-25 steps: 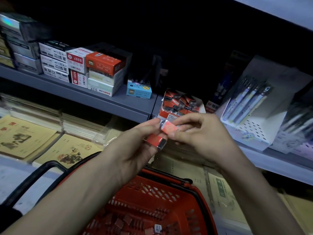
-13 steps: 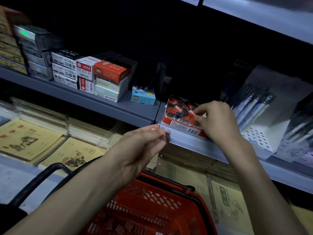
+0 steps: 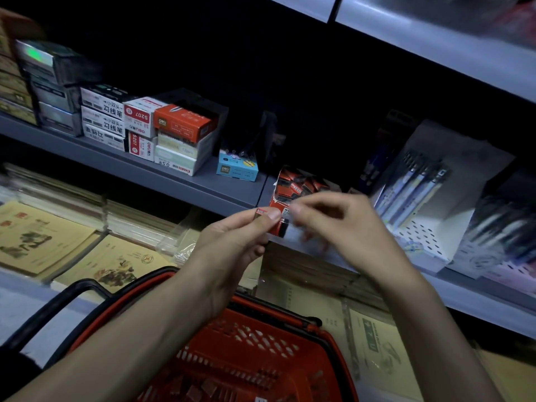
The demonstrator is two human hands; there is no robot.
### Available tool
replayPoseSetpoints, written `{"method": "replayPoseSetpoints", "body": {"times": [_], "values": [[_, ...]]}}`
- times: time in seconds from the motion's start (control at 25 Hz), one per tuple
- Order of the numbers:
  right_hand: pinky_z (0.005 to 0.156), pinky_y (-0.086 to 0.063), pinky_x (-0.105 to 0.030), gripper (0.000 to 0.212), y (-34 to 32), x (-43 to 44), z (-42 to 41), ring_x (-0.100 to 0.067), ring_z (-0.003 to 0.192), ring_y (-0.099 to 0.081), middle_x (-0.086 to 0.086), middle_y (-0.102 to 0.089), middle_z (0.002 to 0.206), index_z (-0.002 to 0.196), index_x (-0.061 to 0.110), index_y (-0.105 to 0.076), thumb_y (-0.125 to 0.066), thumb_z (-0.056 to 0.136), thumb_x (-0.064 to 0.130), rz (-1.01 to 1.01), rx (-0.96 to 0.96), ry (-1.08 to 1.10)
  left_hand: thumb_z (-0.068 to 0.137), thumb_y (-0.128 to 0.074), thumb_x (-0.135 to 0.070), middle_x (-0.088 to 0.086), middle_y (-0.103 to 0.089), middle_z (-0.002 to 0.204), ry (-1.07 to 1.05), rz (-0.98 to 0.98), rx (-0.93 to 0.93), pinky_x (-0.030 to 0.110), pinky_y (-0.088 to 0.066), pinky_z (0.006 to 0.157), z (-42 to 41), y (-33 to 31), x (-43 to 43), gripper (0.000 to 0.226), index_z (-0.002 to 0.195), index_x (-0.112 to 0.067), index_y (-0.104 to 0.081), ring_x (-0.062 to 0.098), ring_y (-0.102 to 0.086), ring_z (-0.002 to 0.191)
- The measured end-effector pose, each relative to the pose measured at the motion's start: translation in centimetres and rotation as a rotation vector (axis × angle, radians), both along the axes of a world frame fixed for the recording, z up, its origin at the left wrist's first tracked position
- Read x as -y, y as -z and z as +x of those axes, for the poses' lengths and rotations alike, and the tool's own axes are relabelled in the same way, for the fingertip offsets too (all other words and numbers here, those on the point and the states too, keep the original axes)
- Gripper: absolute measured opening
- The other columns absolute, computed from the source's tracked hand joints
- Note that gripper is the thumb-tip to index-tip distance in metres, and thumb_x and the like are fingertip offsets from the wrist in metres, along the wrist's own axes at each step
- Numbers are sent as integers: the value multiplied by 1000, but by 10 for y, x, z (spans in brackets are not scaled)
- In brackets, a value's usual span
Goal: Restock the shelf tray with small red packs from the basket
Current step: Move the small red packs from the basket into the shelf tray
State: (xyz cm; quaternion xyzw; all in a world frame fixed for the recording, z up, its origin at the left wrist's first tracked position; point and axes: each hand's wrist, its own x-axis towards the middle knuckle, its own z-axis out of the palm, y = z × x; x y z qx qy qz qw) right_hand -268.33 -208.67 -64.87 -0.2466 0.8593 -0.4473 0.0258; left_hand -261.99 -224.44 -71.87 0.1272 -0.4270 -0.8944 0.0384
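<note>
My left hand (image 3: 232, 245) pinches small red packs (image 3: 262, 213) between thumb and fingers, just in front of the shelf tray (image 3: 285, 198). The tray is a red and white carton on the grey shelf, holding several red packs. My right hand (image 3: 339, 224) is blurred right beside the left hand's packs, its fingertips close to them; whether it grips one is unclear. Below hangs the red basket (image 3: 261, 352) with black handles, and several more red packs lie at its bottom.
Stacked stationery boxes (image 3: 162, 132) and a small blue box (image 3: 237, 168) stand on the shelf left of the tray. A white pen display (image 3: 420, 198) stands to the right. Notebooks (image 3: 40, 236) lie on the lower shelf. Another shelf edge (image 3: 435, 47) runs overhead.
My right hand has come back from the tray to the left hand's packs. My left hand has risen slightly toward the tray.
</note>
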Motion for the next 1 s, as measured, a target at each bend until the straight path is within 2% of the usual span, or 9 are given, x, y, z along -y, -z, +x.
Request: {"method": "replayPoseSetpoints", "body": {"times": [0.12, 0.24, 0.32, 0.44, 0.52, 0.56, 0.64, 0.8, 1.0], "values": [[63, -60, -32, 13, 6, 2, 12, -22, 70, -73, -19, -75, 82, 102, 2, -76, -72, 91, 5, -129, 96, -63, 72, -81, -23, 4, -79, 95, 20, -16, -16, 19, -56, 72, 1, 1, -2, 34, 104, -9, -82, 10, -71, 83], [76, -63, -30, 19, 6, -3, 15, -22, 75, -77, -9, -79, 84, 102, 7, -77, -80, 83, 5, -155, 108, -27, 79, -78, -14, 11, -80, 105, 36, 58, -7, 21, -61, 81, 2, 1, -2, 31, 109, -5, -77, 15, -78, 96], [78, -63, -31, 20, 6, -1, 18, -20, 77, -76, -2, -79, 83, 99, 17, -80, -82, 82, 7, -15, 6, -43, 83, -76, -12, 14, -80, 108, 36, 73, 0, 24, -61, 86, 3, -1, -1, 29, 111, -5, -76, 18, -78, 101], [73, -62, -33, 17, 0, -2, 9, -17, 71, -74, 0, -76, 74, 96, 22, -80, -79, 86, 8, -27, -136, 65, 86, -77, -21, 8, -80, 112, 51, 43, 25, 30, -61, 87, 4, -3, 4, 33, 118, -12, -75, 21, -77, 104], [70, -58, -22, 15, -8, -9, -10, -9, 72, -71, 6, -76, 77, 97, 26, -80, -77, 89, 14, -59, -313, 223, 93, -73, -27, 3, -80, 111, 50, -19, 57, 32, -58, 87, 4, -3, 7, 29, 120, -17, -74, 19, -78, 102], [67, -54, -17, 14, -10, -13, -21, -6, 74, -69, 10, -75, 80, 100, 27, -80, -77, 90, 17, -13, -445, 319, 96, -69, -28, 1, -80, 111, 46, -38, 75, 32, -57, 87, 5, -3, 9, 27, 121, -18, -74, 18, -78, 101], [70, -50, -23, 17, -5, -18, -46, -8, 82, -67, 6, -74, 90, 106, 26, -78, -73, 92, 20, 219, -646, 446, 101, -62, -28, 1, -80, 111, 42, -55, 104, 33, -57, 86, 5, -2, 12, 26, 122, -18, -73, 18, -78, 100], [90, -52, -39, 33, 14, -21, -71, -30, 117, -55, -11, -74, 108, 116, 23, -77, -60, 93, 6, 652, -508, 337, 103, -56, -24, 1, -80, 111, 34, -123, 105, 33, -55, 85, 6, -1, 18, 26, 123, -19, -73, 18, -78, 101], [96, -50, -37, 27, 1, -22, -35, -23, 112, -60, 1, -71, 115, 119, 23, -74, -62, 96, 15, 394, -612, 297, 95, -70, -17, 2, -80, 107, -13, -463, -25, 28, -55, 81, 8, 2, 20, 24, 117, -24, -76, 16, -77, 100]]}}
